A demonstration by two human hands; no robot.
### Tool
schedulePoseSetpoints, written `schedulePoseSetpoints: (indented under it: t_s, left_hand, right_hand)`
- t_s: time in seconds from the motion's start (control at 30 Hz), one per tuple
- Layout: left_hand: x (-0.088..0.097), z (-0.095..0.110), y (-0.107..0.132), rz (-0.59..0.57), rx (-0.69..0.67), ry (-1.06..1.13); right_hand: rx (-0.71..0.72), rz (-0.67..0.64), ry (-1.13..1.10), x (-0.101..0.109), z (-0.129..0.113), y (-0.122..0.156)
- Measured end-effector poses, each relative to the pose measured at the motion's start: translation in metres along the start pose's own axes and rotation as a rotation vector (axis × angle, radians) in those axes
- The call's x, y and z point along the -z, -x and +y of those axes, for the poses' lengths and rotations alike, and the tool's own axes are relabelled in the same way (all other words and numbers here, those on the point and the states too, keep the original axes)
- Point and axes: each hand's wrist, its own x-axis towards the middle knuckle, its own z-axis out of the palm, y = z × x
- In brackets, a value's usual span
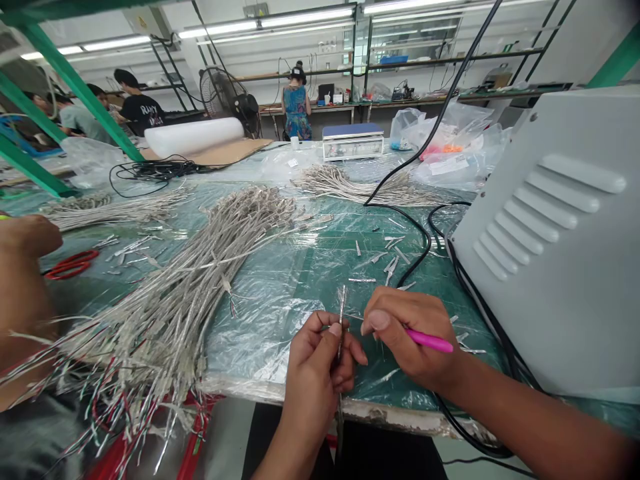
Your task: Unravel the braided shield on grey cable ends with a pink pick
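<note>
Near the front edge of the table, my left hand [323,360] pinches a thin cable [342,313] between thumb and fingers. The cable stands nearly upright, its silvery frayed end pointing up and its lower part hanging below the table edge. Just to the right, my right hand [410,330] is closed around a tool with a pink handle [431,341]. A thin tip reaches from that hand toward the cable; whether it touches is too small to tell. Left of my hands lies a big bundle of grey cables [200,267] with coloured wire ends hanging over the edge.
A co-worker's arm [25,293] is at the far left, by red-handled scissors [73,265]. Silvery foil scraps [393,267] lie behind my hands. A grey vented machine [555,253] and black cords [425,247] stand right. More cables [370,187] lie farther back.
</note>
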Motion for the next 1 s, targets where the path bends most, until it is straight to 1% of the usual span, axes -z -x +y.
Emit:
schedulePoseSetpoints:
  t_s: [0.27,0.5,0.8,1.0]
  left_hand:
    - [-0.0015,0.0021,0.0002,0.03,-0.002,-0.026]
    - [-0.0006,0.0005,-0.0003,0.028,0.0,-0.02]
    - [-0.0004,0.001,0.0001,0.008,0.007,-0.014]
    - [0.0005,-0.0002,0.0003,0.014,0.003,-0.006]
  right_hand:
    - [0.031,-0.025,-0.018,0.0006,-0.003,-0.0032]
    - [0.043,0.004,-0.013,-0.0006,-0.0024,-0.0031]
    - [0.037,-0.02,0.01,-0.0003,-0.0039,-0.0028]
    - [0.041,-0.002,0.017,0.0001,-0.0047,-0.0028]
